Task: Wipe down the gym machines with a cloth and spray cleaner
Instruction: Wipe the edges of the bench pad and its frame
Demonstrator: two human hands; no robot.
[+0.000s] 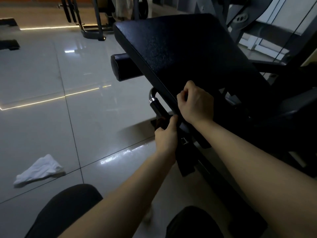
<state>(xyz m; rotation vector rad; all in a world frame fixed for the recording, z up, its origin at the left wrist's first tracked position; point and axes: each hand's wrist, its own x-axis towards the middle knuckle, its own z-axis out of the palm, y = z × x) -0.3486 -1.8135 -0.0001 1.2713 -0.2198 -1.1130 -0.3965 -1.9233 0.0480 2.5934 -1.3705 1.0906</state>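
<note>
A black padded bench (180,48) of a gym machine slopes up to the right in front of me. My right hand (197,103) rests closed on the pad's lower left edge. Just below it, my left hand (167,134) grips a dark brownish cloth (158,121) against the black handle grip (157,107) with a chrome end that juts from under the pad. A white cloth (39,170) lies crumpled on the floor tiles at lower left, away from both hands. No spray bottle is visible.
A black roller pad (121,67) sticks out left of the bench. The machine's grey frame and pulley (241,18) rise at the back right. Other machine frames (92,31) stand on the glossy tiled floor (51,83) behind. My dark-clad knees (66,212) are at the bottom.
</note>
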